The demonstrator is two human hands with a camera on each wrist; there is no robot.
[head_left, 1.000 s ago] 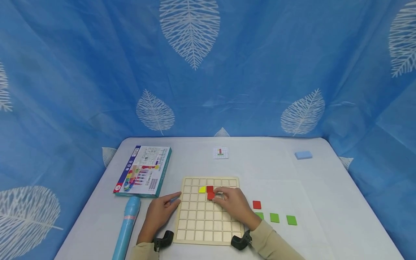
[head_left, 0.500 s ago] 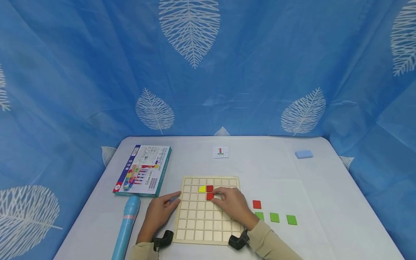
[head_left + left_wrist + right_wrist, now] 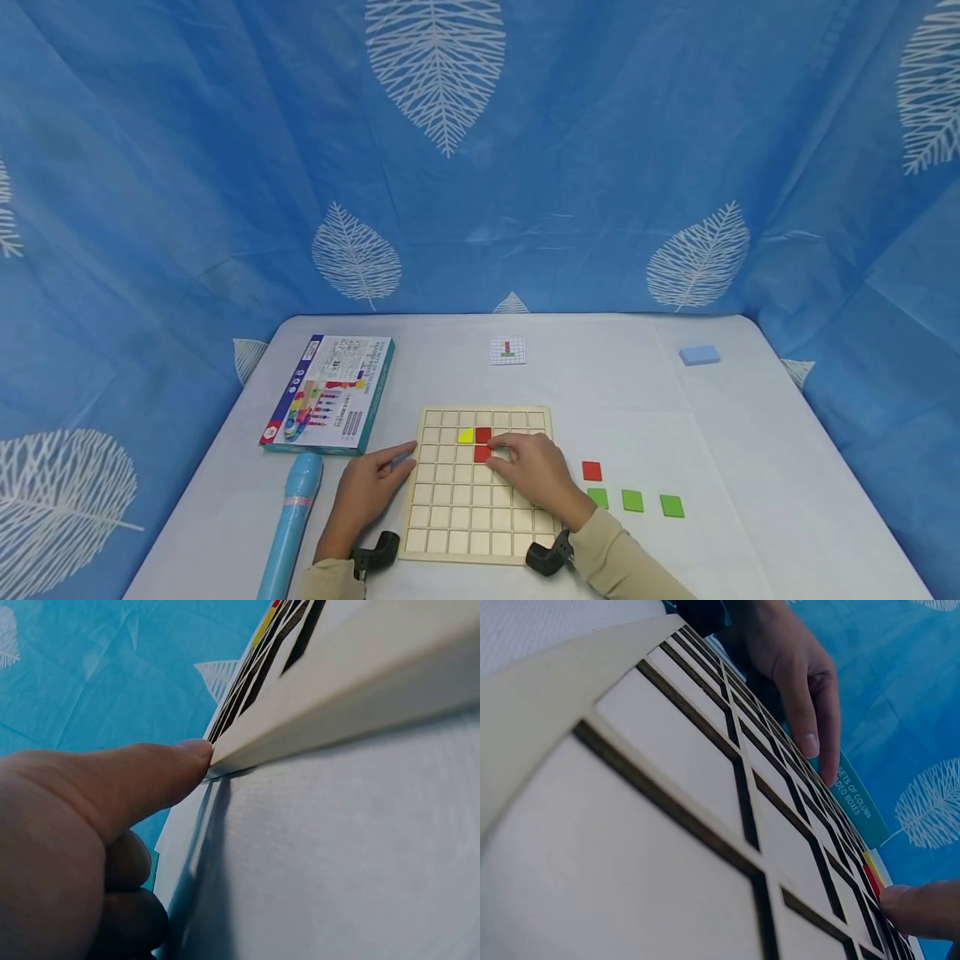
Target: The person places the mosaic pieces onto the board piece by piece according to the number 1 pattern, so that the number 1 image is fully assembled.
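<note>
A wooden grid board (image 3: 450, 517) lies on the white table. My left hand (image 3: 365, 493) is at its left edge, thumb and forefinger apart; in the left wrist view a fingertip of the left hand (image 3: 112, 780) touches the board's side. On the board, my right hand (image 3: 542, 471) pinches the right end of a red square tile (image 3: 481, 454) between forefinger and thumb. This tile lies in a cell, directly below another red tile (image 3: 483, 435). Left of the upper one sits a yellow quarter-round tile (image 3: 467, 435). In the right wrist view the right thumb (image 3: 919, 907) meets a red tile (image 3: 874, 879).
Right of the board lie a loose red tile (image 3: 592, 471) and three green tiles (image 3: 632, 501). A pattern card (image 3: 508, 351) stands behind the board, a blue block (image 3: 700, 356) back right. Left are a printed box (image 3: 330, 392) and a light-blue tube (image 3: 290, 525).
The lower red tile has shifted slightly left and now sits squarely under the upper one. My right fingers have moved slightly left with it; my left hand has stayed in place.
</note>
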